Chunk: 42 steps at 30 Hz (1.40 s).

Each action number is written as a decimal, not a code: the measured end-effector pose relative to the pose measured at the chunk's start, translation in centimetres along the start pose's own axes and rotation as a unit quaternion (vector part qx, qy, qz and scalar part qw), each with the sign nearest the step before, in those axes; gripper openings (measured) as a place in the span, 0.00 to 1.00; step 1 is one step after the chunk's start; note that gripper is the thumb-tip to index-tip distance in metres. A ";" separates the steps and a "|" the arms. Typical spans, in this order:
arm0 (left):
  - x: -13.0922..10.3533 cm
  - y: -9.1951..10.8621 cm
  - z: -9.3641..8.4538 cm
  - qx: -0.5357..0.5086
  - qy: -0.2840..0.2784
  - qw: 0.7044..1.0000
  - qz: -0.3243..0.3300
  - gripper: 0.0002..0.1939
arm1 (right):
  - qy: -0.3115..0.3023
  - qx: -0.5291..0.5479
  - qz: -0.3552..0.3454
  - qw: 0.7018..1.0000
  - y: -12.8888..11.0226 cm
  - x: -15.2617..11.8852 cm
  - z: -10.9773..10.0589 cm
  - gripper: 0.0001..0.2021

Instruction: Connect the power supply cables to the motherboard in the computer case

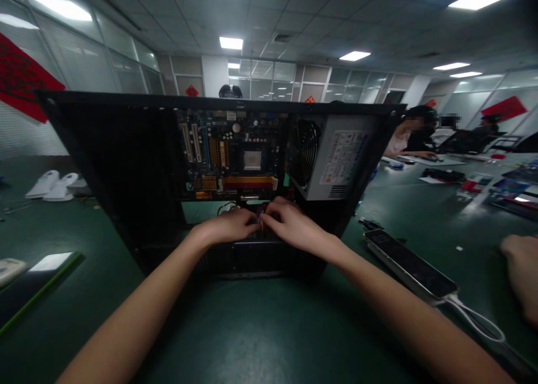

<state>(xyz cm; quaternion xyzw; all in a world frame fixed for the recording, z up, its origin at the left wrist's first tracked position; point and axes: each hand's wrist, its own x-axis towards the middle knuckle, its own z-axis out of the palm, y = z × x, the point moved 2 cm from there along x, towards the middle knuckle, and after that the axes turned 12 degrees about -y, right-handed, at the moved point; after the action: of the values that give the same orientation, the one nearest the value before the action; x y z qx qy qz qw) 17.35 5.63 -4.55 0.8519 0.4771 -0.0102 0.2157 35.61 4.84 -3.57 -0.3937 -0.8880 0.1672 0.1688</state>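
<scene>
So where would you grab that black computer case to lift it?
Probably the case by its left and right side edges, one hand from each side: it stands upright, and its open face exposes the motherboard. The boxy power supply at upper right may make that side heavier.

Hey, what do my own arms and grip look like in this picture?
Your left forearm and right forearm taper to slim wrists, with no sleeve, watch or bracelet in view. The left grip and right grip are bare, ungloved hands.
</scene>
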 end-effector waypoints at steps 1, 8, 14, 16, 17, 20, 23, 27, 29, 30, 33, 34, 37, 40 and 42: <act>-0.1 0.0 0.0 -0.006 -0.017 1.000 0.001 0.20 | -0.003 0.006 -0.010 1.000 -0.1 0.1 0.0 0.13; -0.3 0.4 -0.4 0.061 0.030 0.996 -0.058 0.16 | -0.092 0.009 -0.011 0.996 -0.3 0.1 0.5 0.18; 0.8 0.2 0.3 0.042 -0.072 0.996 -0.026 0.23 | -0.131 0.000 0.000 0.991 -0.5 0.2 0.6 0.19; 0.7 0.1 0.4 0.015 -0.068 0.997 -0.025 0.24 | -0.133 -0.002 0.005 0.991 -0.4 0.3 0.6 0.20; 0.7 0.0 0.3 -0.006 -0.057 0.998 -0.019 0.23 | -0.133 -0.003 0.007 0.991 -0.4 0.3 0.6 0.20; 0.3 -0.1 0.0 -0.079 -0.004 0.997 0.018 0.18 | -0.134 -0.004 0.003 0.991 -0.3 0.4 0.7 0.21; -0.2 0.1 -0.7 -0.152 0.041 0.986 0.061 0.15 | -0.139 0.002 -0.001 0.990 -0.3 0.4 0.7 0.22; -0.9 0.9 -1.6 -0.243 0.125 0.959 0.075 0.09 | -0.120 0.006 0.005 0.993 -0.3 0.3 0.5 0.19; -0.9 1.2 -1.5 -0.209 0.162 0.963 0.048 0.08 | -0.117 0.009 0.017 0.993 -0.1 0.4 0.6 0.19; -0.9 1.2 -1.4 -0.177 0.176 0.968 0.030 0.08 | -0.117 0.011 0.018 0.993 0.0 0.5 0.7 0.18; -0.3 1.0 -0.8 -0.091 0.165 0.982 -0.023 0.09 | -0.118 0.013 -0.008 0.993 0.2 0.7 0.9 0.17; 0.1 0.7 -0.5 -0.070 0.133 0.988 -0.043 0.08 | -0.123 0.011 -0.012 0.992 0.3 0.8 1.0 0.17; 1.5 0.1 0.3 -0.057 0.028 0.997 -0.053 0.06 | -0.116 0.014 -0.005 0.993 0.4 0.8 1.0 0.14; 2.5 -0.5 0.4 -0.135 0.042 0.989 -0.034 0.08 | -0.067 0.036 -0.022 0.997 0.3 0.7 0.7 0.09; 2.8 -0.9 0.5 -0.171 0.067 0.982 -0.043 0.12 | -0.059 0.052 -0.042 0.996 0.2 0.7 0.6 0.08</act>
<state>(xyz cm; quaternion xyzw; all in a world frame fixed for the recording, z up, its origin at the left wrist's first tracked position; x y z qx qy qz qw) 18.25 8.12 -5.90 0.7799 0.5213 0.1196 0.3251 35.04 5.39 -4.03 -0.3363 -0.9023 0.2288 0.1427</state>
